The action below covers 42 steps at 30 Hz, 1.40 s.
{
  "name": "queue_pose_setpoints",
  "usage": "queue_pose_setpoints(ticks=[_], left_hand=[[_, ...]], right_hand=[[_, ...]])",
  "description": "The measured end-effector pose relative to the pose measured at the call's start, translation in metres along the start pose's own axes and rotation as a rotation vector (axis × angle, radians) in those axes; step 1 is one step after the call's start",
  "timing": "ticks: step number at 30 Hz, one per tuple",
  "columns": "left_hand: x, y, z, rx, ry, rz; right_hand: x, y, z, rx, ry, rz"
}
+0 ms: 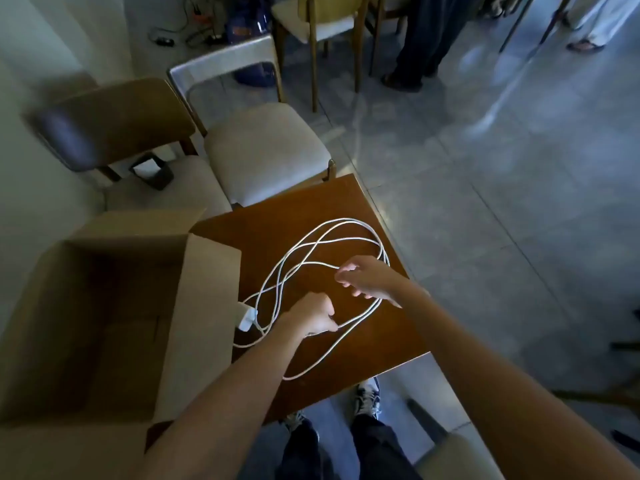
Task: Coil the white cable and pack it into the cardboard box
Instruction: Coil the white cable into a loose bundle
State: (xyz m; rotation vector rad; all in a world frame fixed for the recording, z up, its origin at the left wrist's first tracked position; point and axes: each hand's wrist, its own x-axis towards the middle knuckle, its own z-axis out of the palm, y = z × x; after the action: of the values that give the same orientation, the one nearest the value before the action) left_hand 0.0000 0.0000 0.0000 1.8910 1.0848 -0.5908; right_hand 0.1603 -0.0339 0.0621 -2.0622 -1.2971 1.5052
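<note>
White cable [313, 261] is lying in loose, crossing loops on the brown wooden table [349, 202] in front of us, its strands spreading from the far middle of the tabletop down to the near edge. At the left end of the loops a white plug block [246, 317] is resting on the wood, just beside the right wall of the cardboard box.

We are closing our left hand [311, 317] around a strand near the middle of the tangle; the fingers are curled in tight on the cable, with the line running out to the right from the fist. Our right hand [367, 277] is reaching in farther back and to the right, the thumb and forefinger pinching another strand at its bend while the remaining fingers are hanging loosely curled and apart. Both bare forearms are stretching in from the bottom of the view.

We are seeing the cardboard box [204, 306] standing open on the left part of the table, flaps folded outward, its dark inside showing no cable. Below the table edge our dark trousers and sneakers [367, 396] are showing on the grey tiled floor [502, 202].

Beyond the table, two chairs with pale cushions [266, 147] are standing side by side, and a small dark holder with something white in it [151, 169] is sitting on the left seat.
</note>
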Motion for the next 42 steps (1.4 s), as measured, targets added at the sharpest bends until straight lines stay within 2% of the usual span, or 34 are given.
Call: queue_pose_setpoints(ticks=[3, 5, 8, 11, 15, 17, 19, 22, 25, 28, 31, 33, 37, 39, 42], left_hand=[[0.003, 0.004, 0.016, 0.220, -0.041, 0.011], [0.002, 0.008, 0.019, 0.208, -0.008, 0.074], [-0.001, 0.007, -0.009, -0.078, 0.081, 0.202], [-0.016, 0.009, -0.055, -0.546, 0.168, 0.245], [-0.044, 0.007, -0.111, -1.081, 0.249, 0.279], [-0.058, 0.006, -0.129, -1.223, 0.305, 0.331], [-0.068, 0.007, -0.141, -1.371, 0.275, 0.430], [-0.081, 0.012, -0.148, -1.596, 0.146, 0.612], [-0.093, 0.024, -0.150, -1.598, 0.128, 0.712], [-0.102, 0.036, -0.158, -1.517, 0.184, 0.764], [-0.105, 0.044, -0.167, -1.106, 0.449, 0.670], [-0.103, 0.046, -0.170, -0.882, 0.553, 0.600], [-0.099, 0.048, -0.170, -0.733, 0.687, 0.546], [-0.098, 0.048, -0.170, -0.708, 0.702, 0.528], [-0.103, 0.047, -0.168, -0.630, 0.555, 0.520]], right_hand=[[0.000, 0.001, 0.001, -0.020, 0.039, -0.012], [0.002, 0.002, 0.000, -0.036, 0.046, -0.021], [0.007, -0.001, -0.006, -0.065, 0.051, -0.029], [0.009, -0.014, -0.011, -0.118, 0.127, -0.091], [0.009, -0.039, -0.019, 0.107, 0.310, -0.200], [0.006, -0.049, -0.022, 0.259, 0.334, -0.243], [0.003, -0.058, -0.026, 0.411, 0.323, -0.281], [0.000, -0.073, -0.026, 0.458, 0.316, -0.336], [-0.003, -0.090, -0.023, 0.481, 0.289, -0.385], [-0.009, -0.099, -0.018, 0.372, 0.188, -0.447], [-0.011, -0.095, -0.015, 0.161, 0.103, -0.478], [-0.011, -0.093, -0.021, -0.030, 0.106, -0.494], [-0.015, -0.096, -0.042, -0.368, 0.064, -0.592], [-0.021, -0.100, -0.052, -0.487, 0.040, -0.622], [-0.032, -0.112, -0.067, -0.545, 0.046, -0.677]])
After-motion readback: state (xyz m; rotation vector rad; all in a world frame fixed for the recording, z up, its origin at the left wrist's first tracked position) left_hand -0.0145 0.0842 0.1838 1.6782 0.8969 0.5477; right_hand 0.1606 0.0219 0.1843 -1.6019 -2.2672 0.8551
